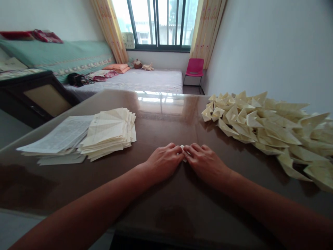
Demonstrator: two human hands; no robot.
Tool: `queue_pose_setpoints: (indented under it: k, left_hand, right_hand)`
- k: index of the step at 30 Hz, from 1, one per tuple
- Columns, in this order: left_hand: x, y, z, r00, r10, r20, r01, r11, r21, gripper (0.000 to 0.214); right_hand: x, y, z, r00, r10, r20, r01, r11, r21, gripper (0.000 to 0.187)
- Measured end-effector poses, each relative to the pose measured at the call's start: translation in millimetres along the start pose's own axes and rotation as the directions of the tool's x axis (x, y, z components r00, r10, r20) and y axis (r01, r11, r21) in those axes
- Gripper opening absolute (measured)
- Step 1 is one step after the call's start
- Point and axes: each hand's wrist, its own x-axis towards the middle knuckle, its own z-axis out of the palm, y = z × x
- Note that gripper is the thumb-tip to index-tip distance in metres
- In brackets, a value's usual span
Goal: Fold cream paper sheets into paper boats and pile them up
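Note:
My left hand (166, 158) and my right hand (203, 158) meet at the middle of the brown table. Between their fingertips is a small piece of folded paper (185, 160), mostly covered by the fingers. Both hands are closed on it, low over the glossy tabletop. How far the paper is folded I cannot tell. To the left lies a stack of cream paper sheets (106, 130), with crease lines on the top one. On the right a large heap of folded paper boats (249, 119) spreads over the table.
Beside the cream stack lies a pile of printed sheets (62, 135). The brown table (161, 125) has a reflective top. Past its far edge are a bed (161, 80) and a pink chair (195, 67) under the window. A dark cabinet (39, 95) stands at left.

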Motion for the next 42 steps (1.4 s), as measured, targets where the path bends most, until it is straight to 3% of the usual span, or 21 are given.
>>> queue_pose_setpoints:
  k: [2,5,8,10,14,16,18,21,23,25,30,33,35,37,42]
  left_hand:
    - [1.3,0.3,2.3,0.999,-0.029,-0.017,0.029,0.999,-0.021,0.017]
    - [4.1,0.5,7.9,0.987,-0.155,-0.051,0.151,0.986,-0.072,0.018]
    - [5.6,0.4,13.9,0.965,-0.250,-0.083,0.240,0.965,-0.109,0.030]
    - [5.4,-0.1,16.7,0.961,-0.263,-0.089,0.248,0.957,-0.148,0.045]
    - [3.9,-2.7,19.8,0.961,-0.262,-0.088,0.227,0.930,-0.289,0.061]
    - [3.7,-4.3,20.8,0.960,-0.264,-0.093,0.217,0.911,-0.352,0.060]
    - [3.9,-5.6,20.8,0.958,-0.274,-0.089,0.219,0.894,-0.392,0.052]
    - [3.8,-6.8,18.0,0.956,-0.284,-0.073,0.228,0.879,-0.419,0.040]
    - [3.4,-7.0,15.3,0.960,-0.275,-0.059,0.222,0.869,-0.442,0.043]
    - [3.0,-6.7,13.2,0.964,-0.261,-0.047,0.209,0.858,-0.470,0.052]
    - [4.1,-4.5,11.8,0.959,-0.279,-0.043,0.209,0.806,-0.554,0.057]
    - [5.8,-4.9,10.7,0.950,-0.310,-0.021,0.229,0.743,-0.629,0.042]
    - [6.9,-7.1,10.6,0.933,-0.358,-0.016,0.254,0.692,-0.675,0.028]
    - [7.9,-10.2,11.8,0.916,-0.399,-0.034,0.259,0.655,-0.710,0.017]
    - [8.5,-15.3,12.9,0.900,-0.408,-0.155,0.154,0.629,-0.762,0.010]
  right_hand:
    - [1.6,-0.1,5.5,1.000,-0.006,0.010,0.006,0.999,0.033,0.030]
    - [4.3,7.0,16.0,0.999,0.039,-0.009,-0.036,0.975,0.221,0.027]
    - [7.1,17.4,29.0,0.987,0.143,-0.069,-0.098,0.890,0.445,0.024]
    - [8.5,21.8,36.6,0.978,0.188,-0.088,-0.113,0.840,0.531,0.032]
    - [9.6,25.7,41.8,0.965,0.261,0.011,-0.181,0.637,0.749,0.047]
    - [9.7,27.0,40.2,0.966,0.239,0.095,-0.207,0.501,0.840,0.043]
    - [9.3,27.6,37.8,0.972,0.198,0.125,-0.203,0.443,0.873,0.036]
    - [7.9,26.5,34.2,0.980,0.191,0.055,-0.153,0.551,0.820,0.032]
    - [6.5,25.5,31.8,0.982,0.187,-0.004,-0.118,0.636,0.763,0.032]
    - [5.4,25.4,29.4,0.986,0.167,-0.001,-0.109,0.648,0.754,0.034]
    - [5.4,29.0,25.9,0.980,0.152,0.128,-0.185,0.465,0.866,0.035]
    - [6.9,29.8,23.8,0.975,0.157,0.159,-0.205,0.343,0.917,0.028]
    - [8.0,28.7,20.5,0.974,0.182,0.136,-0.187,0.305,0.934,0.023]
    - [8.8,27.1,16.0,0.971,0.223,0.082,-0.155,0.331,0.931,0.020]
    - [9.7,25.2,9.2,0.951,0.291,-0.107,-0.066,0.527,0.847,0.016]
